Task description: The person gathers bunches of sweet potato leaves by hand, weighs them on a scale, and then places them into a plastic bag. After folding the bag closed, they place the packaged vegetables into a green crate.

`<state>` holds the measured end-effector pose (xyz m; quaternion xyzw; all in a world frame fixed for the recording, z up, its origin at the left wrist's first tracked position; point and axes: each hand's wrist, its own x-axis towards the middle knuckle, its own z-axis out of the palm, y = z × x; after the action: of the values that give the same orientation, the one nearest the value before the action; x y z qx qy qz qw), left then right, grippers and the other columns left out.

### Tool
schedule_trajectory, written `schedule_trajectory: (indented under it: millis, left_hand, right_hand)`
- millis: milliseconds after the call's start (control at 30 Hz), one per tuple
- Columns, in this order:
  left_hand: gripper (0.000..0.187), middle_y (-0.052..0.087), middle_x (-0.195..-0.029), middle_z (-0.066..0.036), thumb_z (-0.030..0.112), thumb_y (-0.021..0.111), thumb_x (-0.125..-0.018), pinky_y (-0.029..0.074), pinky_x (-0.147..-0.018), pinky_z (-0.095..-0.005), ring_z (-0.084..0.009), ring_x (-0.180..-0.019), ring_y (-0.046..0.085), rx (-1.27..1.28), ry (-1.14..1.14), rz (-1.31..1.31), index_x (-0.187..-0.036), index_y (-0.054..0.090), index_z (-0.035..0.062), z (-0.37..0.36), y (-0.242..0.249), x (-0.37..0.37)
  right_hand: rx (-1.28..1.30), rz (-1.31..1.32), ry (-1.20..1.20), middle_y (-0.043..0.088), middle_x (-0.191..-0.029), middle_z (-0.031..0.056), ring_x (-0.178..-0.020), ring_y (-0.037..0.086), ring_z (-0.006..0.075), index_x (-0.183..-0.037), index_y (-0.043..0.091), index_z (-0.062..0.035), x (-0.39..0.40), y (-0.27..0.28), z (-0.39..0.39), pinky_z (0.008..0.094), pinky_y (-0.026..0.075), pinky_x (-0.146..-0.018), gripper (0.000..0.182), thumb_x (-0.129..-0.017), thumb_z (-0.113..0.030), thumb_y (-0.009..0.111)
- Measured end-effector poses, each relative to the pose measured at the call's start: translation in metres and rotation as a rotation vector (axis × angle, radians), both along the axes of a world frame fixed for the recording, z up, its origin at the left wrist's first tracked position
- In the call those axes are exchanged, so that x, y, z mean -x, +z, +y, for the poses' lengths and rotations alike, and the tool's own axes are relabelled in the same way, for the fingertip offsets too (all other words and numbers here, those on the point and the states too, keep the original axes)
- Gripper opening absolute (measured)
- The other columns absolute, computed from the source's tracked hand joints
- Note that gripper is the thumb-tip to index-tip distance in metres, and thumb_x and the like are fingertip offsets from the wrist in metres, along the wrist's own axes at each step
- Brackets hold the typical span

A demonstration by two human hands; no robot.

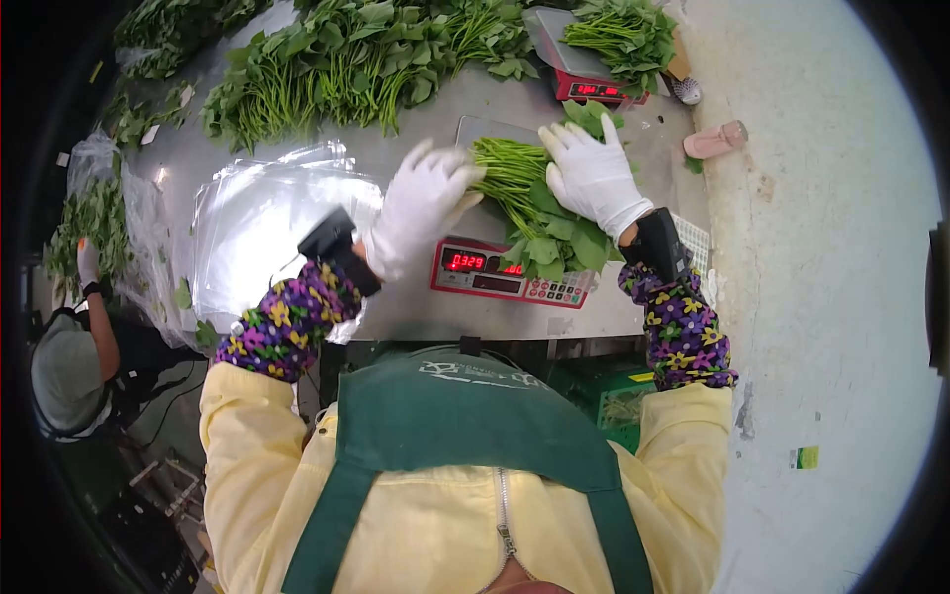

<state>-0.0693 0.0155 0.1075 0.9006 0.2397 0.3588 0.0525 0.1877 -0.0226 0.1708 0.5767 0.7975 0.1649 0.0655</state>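
Observation:
A bunch of leafy greens (515,183) lies across the red digital scale (480,282), whose display reads 0.329. Its cut stems point up and left, and its leaves hang over the scale's front panel. My left hand (421,203), in a white glove and slightly blurred, is at the left side of the stems with its fingers apart and nothing in them. My right hand (596,176), gloved too, lies over the leafy side of the bunch with fingers stretched out.
Piled greens (346,74) line the back of the metal table. Clear plastic bags (267,238) lie left. A second scale (584,84) holds another bunch. A pink bottle (714,141) lies by the wall. Another person (74,366) works at far left beside bagged greens.

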Motion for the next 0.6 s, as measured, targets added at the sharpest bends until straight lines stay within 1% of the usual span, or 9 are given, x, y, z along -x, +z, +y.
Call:
schedule_trajectory:
  millis: [67,100,233,300,333,400,467,567,600]
  left_hand:
    - [0.023,0.059,-0.096,-0.006,0.011,0.067,-0.075,0.044,-0.093,-0.0409,-0.0254,-0.097,0.057,0.055,-0.061,-0.030,-0.096,0.061,0.0111,-0.027,-0.022,0.002]
    - [0.032,0.059,-0.101,-0.007,0.008,0.068,-0.073,0.042,-0.095,-0.0426,-0.0278,-0.101,0.056,0.106,-0.095,-0.009,-0.104,0.060,0.0105,-0.043,-0.040,-0.004]
    - [0.030,0.058,-0.101,-0.008,0.013,0.064,-0.074,0.043,-0.094,-0.0416,-0.0261,-0.100,0.056,0.043,-0.071,0.036,-0.103,0.059,0.0098,-0.066,-0.068,-0.041]
    - [0.021,0.057,-0.095,-0.006,0.017,0.059,-0.077,0.045,-0.087,-0.0387,-0.0239,-0.094,0.057,-0.031,-0.020,0.248,-0.097,0.059,0.0110,-0.065,-0.068,-0.053]
    - [0.021,0.057,-0.095,-0.006,0.017,0.059,-0.077,0.045,-0.087,-0.0387,-0.0239,-0.094,0.057,-0.037,-0.016,0.244,-0.097,0.059,0.0110,-0.064,-0.067,-0.057]
    - [0.015,0.056,-0.089,-0.004,0.019,0.055,-0.078,0.046,-0.078,-0.0361,-0.0222,-0.087,0.057,0.001,-0.060,0.387,-0.091,0.057,0.0119,-0.062,-0.065,-0.061]
    - [0.015,0.057,-0.088,-0.002,0.017,0.058,-0.075,0.046,-0.073,-0.0353,-0.0220,-0.085,0.057,-0.016,-0.071,0.342,-0.089,0.058,0.0113,-0.055,-0.056,-0.065]
    - [0.013,0.057,-0.093,-0.009,0.011,0.061,-0.074,0.048,-0.078,-0.0387,-0.0278,-0.091,0.059,-0.034,-0.050,-0.068,-0.085,0.057,0.0069,-0.038,-0.026,-0.082]
    - [0.013,0.057,-0.093,-0.009,0.011,0.061,-0.074,0.048,-0.078,-0.0387,-0.0278,-0.091,0.059,-0.048,-0.051,-0.074,-0.085,0.057,0.0069,-0.026,-0.023,-0.090]
  right_hand:
    - [-0.017,0.037,0.064,0.062,-0.121,0.0106,-0.112,0.058,0.0239,-0.125,0.058,-0.0075,-0.012,-0.019,-0.008,0.0593,0.026,-0.109,0.045,-0.086,-0.029,0.054]
    - [0.007,0.061,0.060,0.062,-0.122,0.0096,-0.109,0.060,0.0229,-0.127,0.057,-0.0091,-0.015,-0.025,-0.012,0.0590,0.026,-0.109,0.045,-0.086,-0.028,0.055]
    - [0.029,0.105,0.023,0.061,-0.123,0.0065,-0.105,0.060,0.0221,-0.130,0.054,-0.0113,-0.029,-0.056,-0.013,0.0585,0.024,-0.111,0.047,-0.087,-0.030,0.056]
    - [0.029,0.111,0.027,0.061,-0.122,0.0058,-0.105,0.060,0.0220,-0.130,0.054,-0.0114,-0.030,-0.055,-0.012,0.0583,0.024,-0.111,0.047,-0.087,-0.030,0.056]
    - [0.034,0.123,0.028,0.061,-0.122,0.0051,-0.105,0.060,0.0218,-0.130,0.055,-0.0116,-0.031,-0.055,-0.013,0.0581,0.024,-0.111,0.046,-0.087,-0.030,0.056]
    - [0.025,0.123,0.041,0.061,-0.119,0.0044,-0.103,0.059,0.0219,-0.130,0.055,-0.0118,-0.032,-0.054,-0.011,0.0580,0.025,-0.110,0.046,-0.087,-0.030,0.055]
    - [0.063,0.165,0.048,0.061,-0.115,0.0041,-0.101,0.059,0.0222,-0.129,0.055,-0.0120,-0.035,-0.056,-0.010,0.0579,0.025,-0.110,0.045,-0.087,-0.030,0.055]
    - [0.096,0.195,0.062,0.061,-0.110,0.0061,-0.101,0.059,0.0246,-0.125,0.057,-0.0119,-0.037,-0.056,-0.007,0.0572,0.028,-0.108,0.043,-0.087,-0.032,0.055]
    - [0.139,0.210,0.060,0.061,-0.109,0.0071,-0.102,0.059,0.0256,-0.124,0.058,-0.0117,-0.036,-0.055,-0.006,0.0567,0.029,-0.107,0.042,-0.087,-0.033,0.055]
